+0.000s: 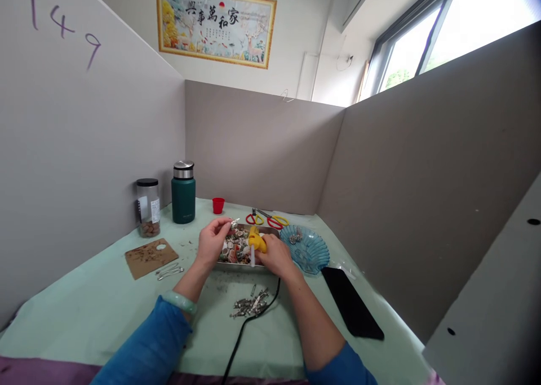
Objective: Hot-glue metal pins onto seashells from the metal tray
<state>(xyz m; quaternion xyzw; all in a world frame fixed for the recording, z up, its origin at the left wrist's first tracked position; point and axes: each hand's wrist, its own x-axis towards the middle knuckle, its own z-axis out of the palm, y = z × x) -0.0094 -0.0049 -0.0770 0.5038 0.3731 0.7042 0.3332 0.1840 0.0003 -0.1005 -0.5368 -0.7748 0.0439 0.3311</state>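
Observation:
My right hand (274, 254) is closed around a yellow hot glue gun (256, 239), with a white glue stick (252, 256) jutting from its back end. Between the fingertips of my left hand (212, 241) is a small shiny silver piece (234, 222), too small to name surely. Both hands are over a metal tray (240, 267) filled with shells and small beads (235, 244). A pile of silver metal clips (250, 305) lies on the table in front of the tray, beside the glue gun's black cord (244, 330).
A blue shell-shaped dish (313, 249) and a black phone (353, 303) are at right. Scissors (274, 220) and a red cup (218, 205) stand behind. At left are a green flask (183, 196), a jar (147, 207), cardboard (151, 257) and metal pins (169, 270). Partitions (262, 142) surround the table.

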